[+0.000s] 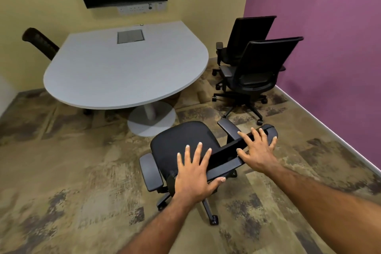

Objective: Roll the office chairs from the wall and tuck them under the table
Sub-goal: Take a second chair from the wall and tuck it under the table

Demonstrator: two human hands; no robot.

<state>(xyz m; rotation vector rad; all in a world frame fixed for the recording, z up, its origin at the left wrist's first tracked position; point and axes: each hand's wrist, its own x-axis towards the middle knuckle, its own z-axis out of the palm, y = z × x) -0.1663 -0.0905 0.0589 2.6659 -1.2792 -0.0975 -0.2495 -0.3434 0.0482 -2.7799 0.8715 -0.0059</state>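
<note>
Black office chair (pixel 181 142) on patterned carpet, just short of the rounded end of the grey table (pixel 123 68), seat facing the table's pedestal base (pixel 151 118). Left hand (pixel 195 175) and right hand (pixel 257 150) spread flat, fingers open, pressing the top edge of the backrest (pixel 228 154), gripping nothing. Best pushed evenly with both palms, steering the seat slightly left to clear the pedestal. Two more chairs (pixel 255 68) waiting beside the purple wall (pixel 329 37).

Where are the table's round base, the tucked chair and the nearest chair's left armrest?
table's round base (pixel 162 123), head view, bare right part of the floor disc
tucked chair (pixel 40 40), head view, its backrest
left armrest (pixel 150 171), head view, the pad's middle
</note>
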